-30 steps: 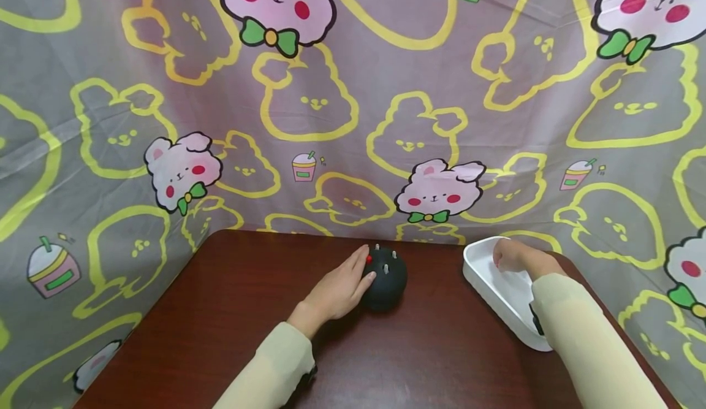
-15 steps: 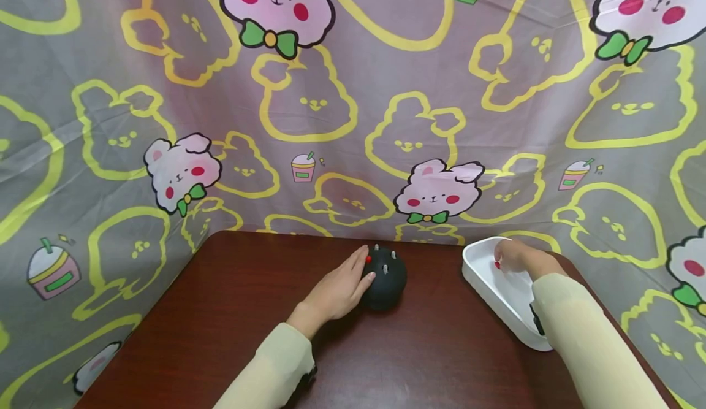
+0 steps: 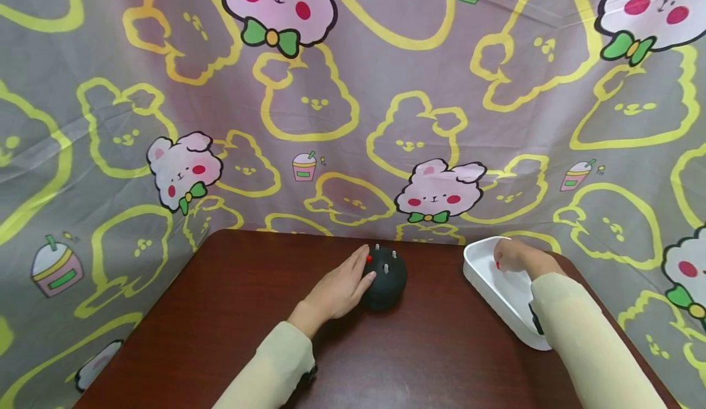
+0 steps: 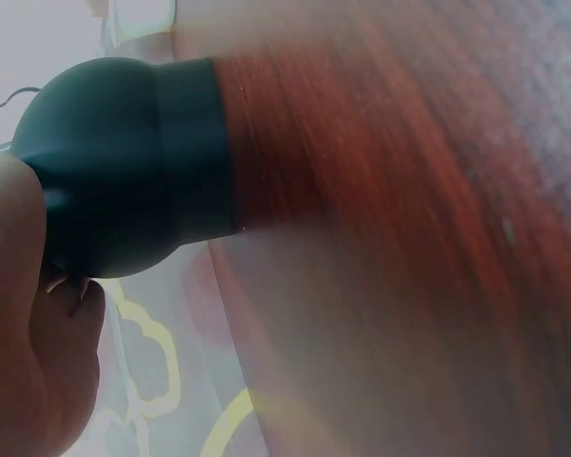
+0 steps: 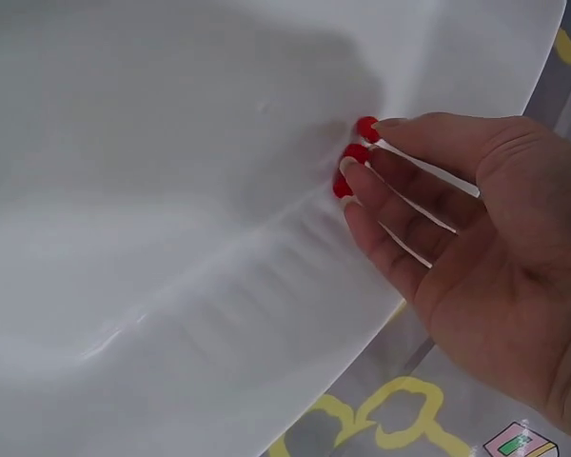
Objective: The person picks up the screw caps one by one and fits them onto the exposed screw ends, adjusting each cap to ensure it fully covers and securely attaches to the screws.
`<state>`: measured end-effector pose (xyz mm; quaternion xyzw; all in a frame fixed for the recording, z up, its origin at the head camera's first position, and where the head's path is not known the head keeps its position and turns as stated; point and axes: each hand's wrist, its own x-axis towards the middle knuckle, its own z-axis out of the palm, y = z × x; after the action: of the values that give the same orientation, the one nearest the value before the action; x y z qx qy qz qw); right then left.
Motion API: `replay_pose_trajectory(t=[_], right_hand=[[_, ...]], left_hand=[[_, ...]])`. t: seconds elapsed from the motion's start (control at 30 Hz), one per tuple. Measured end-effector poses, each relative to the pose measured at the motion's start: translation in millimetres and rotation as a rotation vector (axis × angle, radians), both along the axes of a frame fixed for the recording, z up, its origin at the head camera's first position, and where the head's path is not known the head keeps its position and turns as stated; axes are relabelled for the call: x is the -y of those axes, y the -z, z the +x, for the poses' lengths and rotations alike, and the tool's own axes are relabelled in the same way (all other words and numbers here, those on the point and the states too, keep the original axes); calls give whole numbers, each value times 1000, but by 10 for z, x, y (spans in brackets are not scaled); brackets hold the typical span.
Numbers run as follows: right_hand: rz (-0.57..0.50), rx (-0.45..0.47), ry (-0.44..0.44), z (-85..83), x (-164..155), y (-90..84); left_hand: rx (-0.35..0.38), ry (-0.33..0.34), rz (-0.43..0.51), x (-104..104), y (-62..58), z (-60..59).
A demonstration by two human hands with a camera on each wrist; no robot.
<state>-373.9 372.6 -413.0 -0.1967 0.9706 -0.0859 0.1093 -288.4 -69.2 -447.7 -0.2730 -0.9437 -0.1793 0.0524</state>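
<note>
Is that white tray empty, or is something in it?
Not empty. The white plastic tray holds a few small red pieces at the right hand's fingertips; otherwise its floor looks bare.

left hand (image 3: pixel 336 289) lies flat at lower centre, fingers straight. right hand (image 3: pixel 513 256) reaches toward the right edge, fingertips (image 5: pixel 357 181) drawn together.

Black round holder (image 3: pixel 385 286) on the dark red-brown table (image 3: pixel 231 311), white tray (image 3: pixel 496 286), red beads (image 5: pixel 354 157), grey cloth (image 3: pixel 353 108) with yellow outlines and pink bunnies
</note>
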Motion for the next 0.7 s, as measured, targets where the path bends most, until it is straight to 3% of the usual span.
replay_pose_trajectory(t=[0.13, 0.27, 0.43, 0.7], right_hand=[[-23, 13, -2, -18, -2, 25], [-46, 115, 12, -94, -33, 57], [-81, 244, 97, -83, 9, 48], [-57, 223, 107, 54, 91, 31]], left_hand=[[1, 4, 7, -5, -6, -2], [-3, 4, 6, -6, -13, -8], [-11, 4, 0, -9, -21, -17], [4, -4, -4, -17, 15, -9]])
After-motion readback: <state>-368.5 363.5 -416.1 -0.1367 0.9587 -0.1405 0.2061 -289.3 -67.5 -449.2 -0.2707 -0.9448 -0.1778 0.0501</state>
